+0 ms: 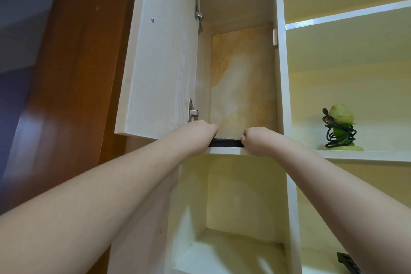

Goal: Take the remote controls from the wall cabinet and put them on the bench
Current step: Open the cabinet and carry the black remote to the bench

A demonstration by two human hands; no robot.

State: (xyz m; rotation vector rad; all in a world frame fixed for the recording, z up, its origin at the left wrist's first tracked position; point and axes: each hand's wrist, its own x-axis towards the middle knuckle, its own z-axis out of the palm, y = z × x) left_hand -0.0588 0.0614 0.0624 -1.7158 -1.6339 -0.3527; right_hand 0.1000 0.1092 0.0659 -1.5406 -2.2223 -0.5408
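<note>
Head view: pick step is underway, nothing is reaching the bench yet, and the bench is out of frame. Left hand (201,134) and right hand (255,140) are both curling over the shelf lip (224,151) onto the dark remote controls (225,142) lying between them; can't tell how firm the grip is. Next move is calling for a lift over that lip, then a straight pull back. Open door (160,51) is crowding the left hand; cabinet side wall (280,73) is bounding the right.
</note>
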